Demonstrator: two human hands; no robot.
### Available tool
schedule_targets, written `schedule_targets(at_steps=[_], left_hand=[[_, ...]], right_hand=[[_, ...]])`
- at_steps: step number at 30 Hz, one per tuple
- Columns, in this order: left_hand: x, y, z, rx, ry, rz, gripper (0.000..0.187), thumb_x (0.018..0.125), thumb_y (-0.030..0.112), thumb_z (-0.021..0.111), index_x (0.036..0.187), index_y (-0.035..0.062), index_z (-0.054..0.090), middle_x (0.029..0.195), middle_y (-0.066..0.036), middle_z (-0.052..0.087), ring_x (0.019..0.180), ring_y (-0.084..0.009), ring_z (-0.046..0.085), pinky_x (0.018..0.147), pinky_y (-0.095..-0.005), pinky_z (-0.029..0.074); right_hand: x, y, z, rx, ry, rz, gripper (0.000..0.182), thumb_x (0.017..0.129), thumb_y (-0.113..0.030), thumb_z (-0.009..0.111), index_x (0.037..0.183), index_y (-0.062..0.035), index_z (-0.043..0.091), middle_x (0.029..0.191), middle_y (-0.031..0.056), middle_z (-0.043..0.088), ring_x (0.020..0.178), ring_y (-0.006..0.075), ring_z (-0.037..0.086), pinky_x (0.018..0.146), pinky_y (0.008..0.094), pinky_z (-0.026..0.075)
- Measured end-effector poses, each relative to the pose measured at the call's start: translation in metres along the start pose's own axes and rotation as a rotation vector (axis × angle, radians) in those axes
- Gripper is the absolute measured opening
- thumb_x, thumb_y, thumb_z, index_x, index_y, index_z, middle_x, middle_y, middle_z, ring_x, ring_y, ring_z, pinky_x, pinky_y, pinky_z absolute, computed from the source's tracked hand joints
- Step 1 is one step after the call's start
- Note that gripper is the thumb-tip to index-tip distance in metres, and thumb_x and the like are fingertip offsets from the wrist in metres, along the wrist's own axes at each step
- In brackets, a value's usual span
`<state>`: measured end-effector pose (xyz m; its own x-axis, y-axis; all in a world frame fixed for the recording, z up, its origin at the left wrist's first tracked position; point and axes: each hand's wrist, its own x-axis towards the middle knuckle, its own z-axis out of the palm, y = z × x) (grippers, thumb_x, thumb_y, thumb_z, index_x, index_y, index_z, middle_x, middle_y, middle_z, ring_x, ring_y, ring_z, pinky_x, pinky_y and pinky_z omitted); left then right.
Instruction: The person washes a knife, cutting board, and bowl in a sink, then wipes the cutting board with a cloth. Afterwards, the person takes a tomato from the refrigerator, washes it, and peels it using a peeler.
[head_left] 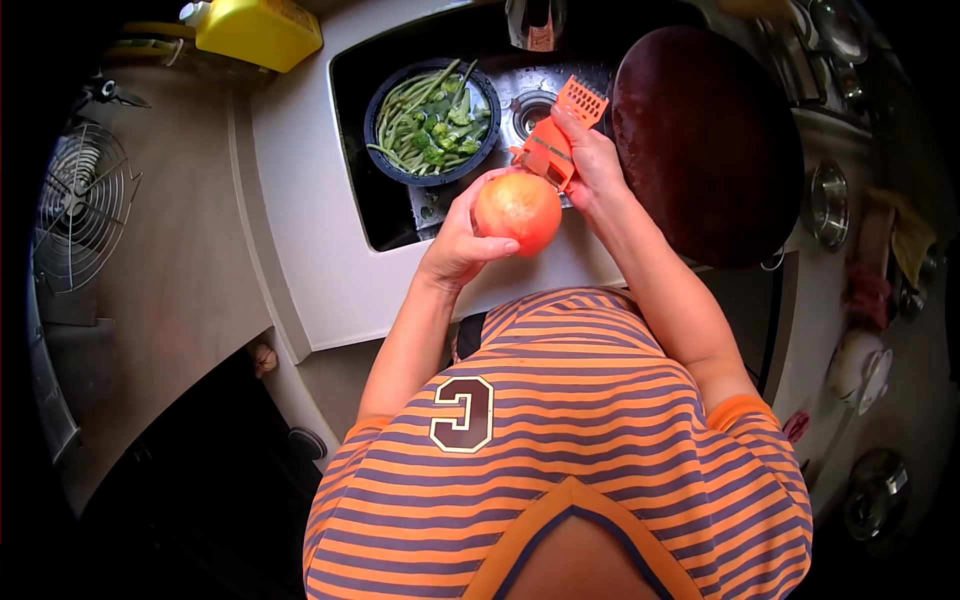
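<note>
My left hand [462, 240] is wrapped round a large, round, orange-red fruit or vegetable [519, 212], thumb along its near side; its exact kind I cannot tell. In my right hand [596, 165] is an orange plastic peeler [549, 150] with a metal blade and a grater-like end full of holes pointing away from me. Its blade end sits right at the far right side of the round thing. Both hands are over the near part of the sink. Just beyond my left hand, a dark bowl [374, 140] holds water, green beans and broccoli pieces.
The bowl stands in the dark sink [352, 100], left of the drain [531, 108] and near the tap [536, 22]. A large dark round board or pan [705, 150] covers the right side. Back left stands a yellow jug [262, 32]; a wire rack [85, 205] is far left.
</note>
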<state>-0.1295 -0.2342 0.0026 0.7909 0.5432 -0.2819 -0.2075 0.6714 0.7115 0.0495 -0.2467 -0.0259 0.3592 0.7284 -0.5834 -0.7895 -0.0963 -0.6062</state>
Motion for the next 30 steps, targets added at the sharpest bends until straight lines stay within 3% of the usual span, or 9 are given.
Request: schedule_targets(at_steps=[6,9,11,15,20,23,27,29,30], left_hand=[[-0.003,-0.006,-0.007,0.092,-0.02,-0.006,0.08,0.051,0.013,0.078,0.122,-0.0003,0.043,0.109,-0.009,0.055,0.102,-0.0207,0.055,0.091,-0.0336,0.044],[-0.001,-0.016,-0.01,-0.028,0.049,-0.092,0.077,0.054,0.007,0.077,0.121,0.0028,0.041,0.109,-0.008,0.053,0.1,-0.0197,0.055,0.087,-0.0359,0.047],[0.003,-0.02,-0.006,-0.186,0.159,-0.177,0.074,0.057,0.007,0.077,0.121,0.0045,0.04,0.109,-0.008,0.053,0.1,-0.0209,0.055,0.085,-0.0388,0.049],[0.01,-0.022,-0.003,-0.223,0.127,-0.115,0.069,0.061,0.008,0.076,0.119,0.0068,0.038,0.11,-0.009,0.051,0.101,-0.0239,0.054,0.081,-0.045,0.051],[0.013,-0.023,-0.004,-0.187,0.109,-0.078,0.071,0.06,0.012,0.075,0.119,0.0083,0.036,0.111,-0.01,0.051,0.101,-0.0248,0.054,0.077,-0.0448,0.053],[0.006,-0.021,-0.007,-0.215,0.118,-0.082,0.074,0.058,0.015,0.075,0.121,0.0083,0.036,0.112,-0.011,0.051,0.101,-0.0261,0.055,0.075,-0.0445,0.054],[-0.019,-0.014,-0.009,-0.279,0.026,-0.001,0.081,0.056,0.019,0.074,0.127,0.005,0.037,0.121,-0.018,0.047,0.102,-0.0341,0.056,0.07,-0.0426,0.056],[-0.027,0.0,-0.003,-0.285,0.047,0.045,0.08,0.056,0.019,0.074,0.127,0.0043,0.038,0.122,-0.018,0.046,0.105,-0.0344,0.054,0.078,-0.0439,0.054],[-0.024,-0.002,-0.006,-0.274,0.105,0.065,0.079,0.056,0.019,0.074,0.126,0.0052,0.039,0.122,-0.018,0.047,0.107,-0.0328,0.052,0.085,-0.0436,0.05]], right_hand=[[-0.002,-0.009,0.004,0.051,0.016,-0.126,0.027,0.086,-0.023,0.06,0.093,0.0007,0.049,0.078,0.0129,0.057,0.07,0.0314,0.063,0.061,0.0465,0.056],[-0.01,-0.02,0.016,0.028,-0.047,-0.24,0.018,0.084,-0.017,0.062,0.087,-0.0024,0.052,0.078,0.0069,0.059,0.065,0.0156,0.06,0.055,0.032,0.054],[-0.015,-0.019,0.016,-0.065,-0.049,-0.293,0.017,0.084,-0.014,0.062,0.088,-0.0006,0.054,0.079,0.0059,0.06,0.066,0.0137,0.06,0.056,0.0298,0.053],[-0.025,0.004,0.012,-0.242,0.031,-0.41,0.017,0.082,-0.013,0.065,0.088,0.0007,0.057,0.081,0.0036,0.062,0.069,0.0081,0.056,0.062,0.0242,0.047],[-0.02,0.016,0.01,-0.285,-0.052,-0.421,0.015,0.085,-0.014,0.062,0.088,-0.0019,0.054,0.079,0.0043,0.06,0.066,0.0108,0.058,0.06,0.024,0.049],[-0.019,0.014,0.019,-0.129,-0.024,-0.242,0.015,0.084,-0.014,0.063,0.087,-0.0015,0.056,0.079,0.0044,0.061,0.066,0.0107,0.058,0.06,0.0239,0.049],[0.024,0.016,-0.013,-0.269,0.097,-0.294,0.018,0.079,-0.012,0.066,0.087,0.0027,0.06,0.074,0.0051,0.064,0.063,0.0115,0.059,0.058,0.0267,0.048],[0.026,0.01,-0.022,-0.873,0.165,-0.557,0.023,0.076,-0.017,0.068,0.085,0.0026,0.06,0.073,0.0098,0.066,0.065,0.0152,0.062,0.061,0.0311,0.049],[0.021,0.008,-0.02,-0.932,0.164,-0.665,0.023,0.076,-0.017,0.068,0.083,0.0028,0.059,0.073,0.0109,0.065,0.065,0.0156,0.062,0.062,0.0318,0.049]])
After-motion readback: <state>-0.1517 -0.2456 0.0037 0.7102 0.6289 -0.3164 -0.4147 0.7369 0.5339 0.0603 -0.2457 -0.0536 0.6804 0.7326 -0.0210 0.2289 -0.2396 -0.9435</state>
